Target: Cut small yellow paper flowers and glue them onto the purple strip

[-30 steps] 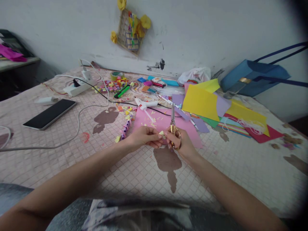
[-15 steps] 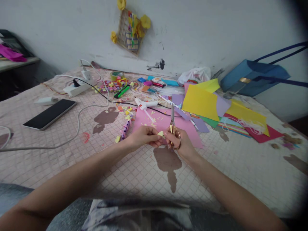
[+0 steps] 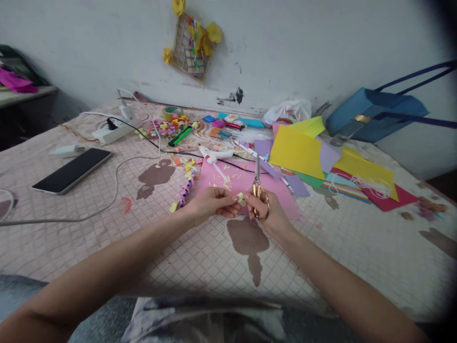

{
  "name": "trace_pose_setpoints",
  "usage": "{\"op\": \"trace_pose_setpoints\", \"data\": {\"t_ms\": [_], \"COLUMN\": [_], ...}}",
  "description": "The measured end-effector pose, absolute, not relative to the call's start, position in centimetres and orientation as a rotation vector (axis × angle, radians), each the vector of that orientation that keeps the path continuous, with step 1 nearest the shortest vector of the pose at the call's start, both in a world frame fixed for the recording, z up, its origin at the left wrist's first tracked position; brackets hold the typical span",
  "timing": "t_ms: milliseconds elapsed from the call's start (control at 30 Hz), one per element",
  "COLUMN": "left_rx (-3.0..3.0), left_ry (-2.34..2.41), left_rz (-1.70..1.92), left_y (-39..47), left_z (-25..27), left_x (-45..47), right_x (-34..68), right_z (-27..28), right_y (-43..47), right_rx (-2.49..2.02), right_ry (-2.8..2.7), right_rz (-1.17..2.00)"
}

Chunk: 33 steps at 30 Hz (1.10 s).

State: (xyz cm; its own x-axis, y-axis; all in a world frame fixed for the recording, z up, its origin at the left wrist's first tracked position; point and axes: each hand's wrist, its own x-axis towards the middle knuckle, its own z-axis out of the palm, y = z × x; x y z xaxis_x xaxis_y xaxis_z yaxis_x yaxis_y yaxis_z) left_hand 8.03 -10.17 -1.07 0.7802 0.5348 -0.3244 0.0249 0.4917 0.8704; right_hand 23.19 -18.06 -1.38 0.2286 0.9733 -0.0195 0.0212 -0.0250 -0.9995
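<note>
Between both hands is a small pale yellow paper piece (image 3: 240, 196), pinched on its left side by my left hand (image 3: 219, 202), whose fingers are closed. My right hand (image 3: 268, 209) has its fingers through the handles of gold-handled scissors (image 3: 257, 183), blades pointing up and away from me. The fingertips of that hand also touch the paper piece. Beneath lies a pink paper sheet (image 3: 282, 195) with small yellow clippings. Left of it rests a purple paper strip with dark dots (image 3: 185, 190), a yellow piece at its near end.
A white glue gun (image 3: 216, 155) with its black cord lies beyond my hands. Left are a phone (image 3: 73, 170), a power strip (image 3: 116, 131) and a pile of paper cutouts (image 3: 166, 127). Coloured sheets (image 3: 296, 151) and a blue bag (image 3: 378, 116) stand right.
The yellow paper piece has turned slightly between my fingers, and its outline looks more notched. The scissors stay in my right hand, almost unmoved.
</note>
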Motion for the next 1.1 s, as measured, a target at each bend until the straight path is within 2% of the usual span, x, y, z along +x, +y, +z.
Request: {"op": "trace_pose_setpoints", "data": {"t_ms": [467,1100], "left_rx": [1.164,1.196], "left_ry": [0.599,0.591], "left_rz": [0.379,0.329], "left_y": [-10.17,-10.11], "left_z": [-1.19,-1.12], "left_x": [7.93,7.83], "right_x": [23.21,23.1], "right_z": [-1.2,-1.55], "right_y": [-18.17,-18.18], "right_rx": [-1.348,-1.374], "right_ry": [-1.077,-1.139], "right_rz": [1.12,1.072]}}
